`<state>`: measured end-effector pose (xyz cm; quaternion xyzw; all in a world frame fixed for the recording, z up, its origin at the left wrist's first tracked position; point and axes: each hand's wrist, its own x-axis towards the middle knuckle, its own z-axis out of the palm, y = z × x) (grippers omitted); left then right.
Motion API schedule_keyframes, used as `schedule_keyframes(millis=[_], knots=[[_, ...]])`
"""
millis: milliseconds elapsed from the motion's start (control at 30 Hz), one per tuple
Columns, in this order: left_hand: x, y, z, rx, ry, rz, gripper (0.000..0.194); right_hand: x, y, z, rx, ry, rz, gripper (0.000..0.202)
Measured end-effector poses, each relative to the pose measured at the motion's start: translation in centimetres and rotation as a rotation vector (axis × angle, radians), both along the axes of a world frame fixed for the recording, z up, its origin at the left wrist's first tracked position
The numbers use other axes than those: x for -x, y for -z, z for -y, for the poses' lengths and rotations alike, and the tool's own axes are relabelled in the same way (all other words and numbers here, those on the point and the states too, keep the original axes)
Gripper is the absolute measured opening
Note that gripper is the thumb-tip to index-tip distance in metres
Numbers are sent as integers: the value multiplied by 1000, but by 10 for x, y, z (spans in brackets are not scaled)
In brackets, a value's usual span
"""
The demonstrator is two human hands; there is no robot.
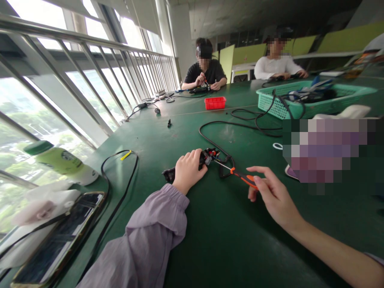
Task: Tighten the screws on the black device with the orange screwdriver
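My left hand (pixel 188 170) is wrapped over a black corded device (pixel 208 156) and presses it to the green table (pixel 210 240). The device's exposed end shows red and metallic parts and small wires; its middle is hidden under my fingers. In my right hand (pixel 271 194) is a screwdriver (pixel 244 177) with an orange and black handle, pinched between thumb and fingers. Its thin shaft points left, and the tip reaches the device's exposed end. Whether the tip sits on a screw is too small to tell. A black cable (pixel 207 138) runs from around the device toward the back right.
A red basket (pixel 215 103) and a green basket (pixel 318 106) with cables and tools stand farther back. At left lie a phone (pixel 60 244), a bottle (pixel 61 162) and a looped black strap (pixel 120 200). Two people (pixel 205 66) sit across the table. A metal railing (pixel 90 52) borders the left.
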<state>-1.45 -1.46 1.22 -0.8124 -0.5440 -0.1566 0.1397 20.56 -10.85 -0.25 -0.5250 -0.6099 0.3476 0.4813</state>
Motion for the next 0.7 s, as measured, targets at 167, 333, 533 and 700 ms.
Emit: schedule_keyframes(millis=[167,333,533,700], knots=[[0,0,0,1,-1,1,37,0,2,-2,-148,163,9,33],[0,0,0,-6,4,6,37,-1,1,-2,-58,96,39,34],[0,1,0,-24,4,2,37,-3,3,-3,-85,136,57,35],[0,0,0,1,-12,-2,37,-3,2,-1,-134,128,75,32]])
